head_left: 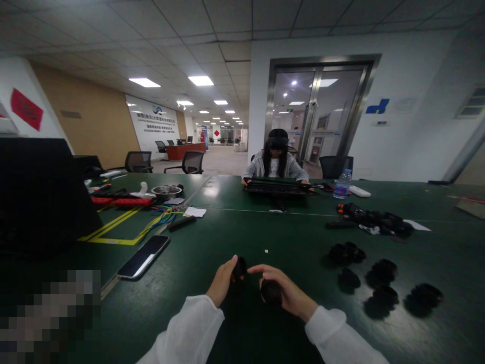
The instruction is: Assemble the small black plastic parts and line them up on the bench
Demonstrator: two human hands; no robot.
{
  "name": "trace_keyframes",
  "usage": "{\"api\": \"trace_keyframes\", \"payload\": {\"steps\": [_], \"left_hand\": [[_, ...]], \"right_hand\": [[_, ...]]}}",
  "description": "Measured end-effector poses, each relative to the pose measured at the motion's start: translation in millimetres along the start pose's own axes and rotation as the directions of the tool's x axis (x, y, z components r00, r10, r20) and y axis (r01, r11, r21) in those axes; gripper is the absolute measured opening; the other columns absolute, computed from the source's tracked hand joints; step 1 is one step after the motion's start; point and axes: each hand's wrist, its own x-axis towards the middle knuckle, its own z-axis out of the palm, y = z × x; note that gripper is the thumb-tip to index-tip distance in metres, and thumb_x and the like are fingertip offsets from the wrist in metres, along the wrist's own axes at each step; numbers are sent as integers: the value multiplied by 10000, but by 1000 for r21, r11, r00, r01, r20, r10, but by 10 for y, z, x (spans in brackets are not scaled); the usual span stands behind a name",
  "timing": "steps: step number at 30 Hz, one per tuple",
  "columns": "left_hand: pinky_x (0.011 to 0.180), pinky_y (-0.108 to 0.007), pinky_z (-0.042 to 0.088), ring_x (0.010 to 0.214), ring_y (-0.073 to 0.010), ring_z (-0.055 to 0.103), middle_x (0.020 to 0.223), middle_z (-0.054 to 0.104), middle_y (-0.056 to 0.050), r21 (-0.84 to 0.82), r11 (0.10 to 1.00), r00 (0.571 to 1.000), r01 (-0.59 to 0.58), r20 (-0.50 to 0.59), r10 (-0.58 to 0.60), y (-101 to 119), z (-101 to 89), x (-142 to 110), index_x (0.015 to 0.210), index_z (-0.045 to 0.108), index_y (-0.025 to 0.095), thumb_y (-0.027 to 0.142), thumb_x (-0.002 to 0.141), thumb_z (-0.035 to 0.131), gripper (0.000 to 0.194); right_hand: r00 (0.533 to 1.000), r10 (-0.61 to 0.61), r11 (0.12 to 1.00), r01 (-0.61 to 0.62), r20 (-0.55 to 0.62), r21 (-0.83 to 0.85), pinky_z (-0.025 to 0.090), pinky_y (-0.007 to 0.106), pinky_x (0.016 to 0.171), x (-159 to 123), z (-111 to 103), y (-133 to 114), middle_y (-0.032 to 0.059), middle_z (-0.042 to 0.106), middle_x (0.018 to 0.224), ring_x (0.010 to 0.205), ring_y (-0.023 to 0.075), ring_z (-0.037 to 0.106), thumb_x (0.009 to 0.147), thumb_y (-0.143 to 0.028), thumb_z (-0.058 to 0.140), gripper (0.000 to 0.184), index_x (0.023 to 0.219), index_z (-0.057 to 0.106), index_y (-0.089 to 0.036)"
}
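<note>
Low over the green table [212, 230], my left hand [223, 280] grips a small black part [239, 268] between thumb and fingers. Just to its right, my right hand [286, 285] has its fingers curled round a second black rounded part [271, 292], while its index finger stretches toward the first part. The two parts are apart from each other. Their exact kind is too dark to make out. Several similar black round pieces [382, 272] lie on the table to the right of my right hand. A tiny pale square [266, 251] rests on the table beyond my hands.
A phone [144, 257] lies left, near coloured wires [162, 217], a red power strip [125, 201] and a metal bowl [166, 191]. A dark monitor [41, 192] stands far left. Opposite, a person [278, 162] holds a black frame. A bottle [343, 184] stands right.
</note>
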Motion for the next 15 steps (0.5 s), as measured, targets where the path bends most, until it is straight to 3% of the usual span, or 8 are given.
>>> {"api": "trace_keyframes", "payload": {"steps": [4, 10, 13, 15], "left_hand": [[584, -252, 365, 593, -153, 505, 594, 582, -9, -28, 1000, 1000, 13, 25, -12, 25, 50, -35, 658, 618, 140, 577, 720, 392, 496], [624, -264, 366, 649, -169, 514, 639, 598, -22, 33, 998, 998, 49, 34, -50, 24, 119, -62, 643, 622, 139, 571, 718, 402, 491], [616, -263, 365, 660, -166, 521, 651, 610, -27, 26, 997, 989, -69, 133, 65, 23, 125, -51, 647, 624, 150, 530, 779, 320, 504], [607, -260, 376, 710, -173, 531, 714, 615, -42, -15, 992, 982, -128, 137, 128, 8, 102, -25, 695, 627, 151, 500, 801, 297, 491]], "right_hand": [[996, 84, 990, -84, 1, -110, 350, 291, 705, 0, 163, -6, 8, 532, 933, 827, 158, 493, 661, -339, 553, 392, 1042, 509, -261], [982, 18, 935, -83, -186, -345, 356, 239, 571, 40, 279, 61, -6, 549, 776, 682, 132, 498, 681, -393, 522, 297, 921, 559, -222], [955, -33, 909, -95, -296, -407, 358, 229, 531, 76, 214, 2, 3, 563, 722, 644, 133, 509, 696, -409, 484, 275, 811, 583, -181], [924, -115, 857, -93, -364, -507, 368, 228, 517, 102, 52, -98, 14, 586, 726, 643, 141, 530, 722, -426, 431, 309, 815, 579, -170]]}}
